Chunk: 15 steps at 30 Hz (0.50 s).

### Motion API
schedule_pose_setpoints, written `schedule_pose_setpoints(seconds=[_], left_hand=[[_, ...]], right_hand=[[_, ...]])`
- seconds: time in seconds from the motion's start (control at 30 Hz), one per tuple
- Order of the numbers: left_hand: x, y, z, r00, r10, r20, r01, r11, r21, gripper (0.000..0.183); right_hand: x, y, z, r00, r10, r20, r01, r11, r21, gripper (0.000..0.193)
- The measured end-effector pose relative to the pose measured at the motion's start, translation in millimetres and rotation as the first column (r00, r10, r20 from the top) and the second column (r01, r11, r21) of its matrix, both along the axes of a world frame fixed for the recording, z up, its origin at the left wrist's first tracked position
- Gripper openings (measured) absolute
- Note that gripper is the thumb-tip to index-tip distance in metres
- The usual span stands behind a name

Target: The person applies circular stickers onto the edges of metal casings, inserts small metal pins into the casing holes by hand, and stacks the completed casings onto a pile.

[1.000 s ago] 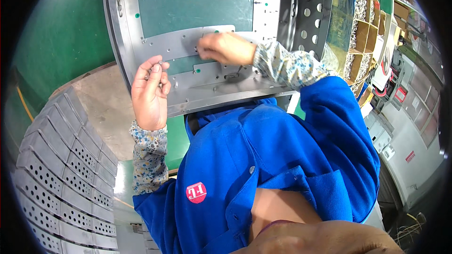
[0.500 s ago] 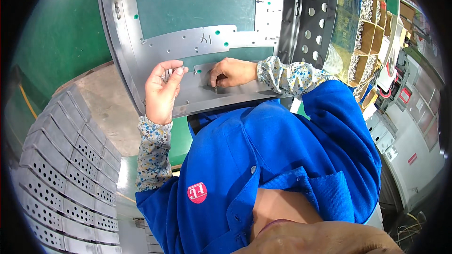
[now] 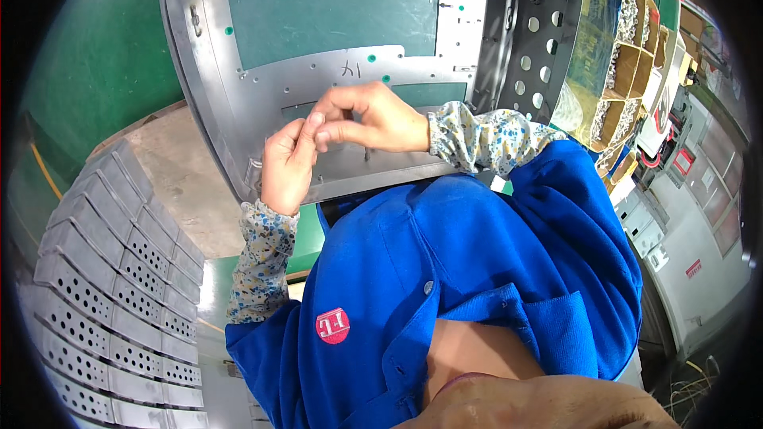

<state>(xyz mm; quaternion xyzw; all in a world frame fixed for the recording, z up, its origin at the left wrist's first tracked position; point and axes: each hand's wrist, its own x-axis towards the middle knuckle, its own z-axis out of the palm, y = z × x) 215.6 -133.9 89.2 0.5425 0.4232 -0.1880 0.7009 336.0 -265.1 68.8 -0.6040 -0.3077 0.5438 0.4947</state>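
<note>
Over the near-left part of the grey metal housing [image 3: 258, 87], the bunched left hand [image 3: 288, 171] meets the half-curled right hand [image 3: 383, 121], anything held hidden, seemingly a fingertip handover calling for a precise pinch.

Grey perforated panels [image 3: 119, 294], lower left

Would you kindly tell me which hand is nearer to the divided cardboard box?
Right. The right hand is left of the divided cardboard box, over the metal frame; the left hand is farther left, over the frame's near side.
</note>
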Motion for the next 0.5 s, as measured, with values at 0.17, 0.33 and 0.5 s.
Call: schedule_pose_setpoints(seconds=[0.17, 0.33, 0.5], left_hand=[[-4, 7, 3, 0.932, 0.36, 0.045, -0.351, 0.926, -0.139, 0.022], [-14, 10, 10, 0.882, 0.448, 0.147, -0.39, 0.869, -0.305, 0.019], [-17, 13, 11, 0.879, 0.458, 0.134, -0.411, 0.869, -0.276, 0.019]], right_hand=[[-9, 6, -26, 0.99, -0.11, -0.084, 0.109, 0.994, -0.011, 0.016], [-40, 6, -35, 0.947, 0.318, 0.042, -0.321, 0.943, 0.092, 0.007], [-46, 11, -39, 0.889, 0.443, 0.116, -0.455, 0.884, 0.111, 0.005]])
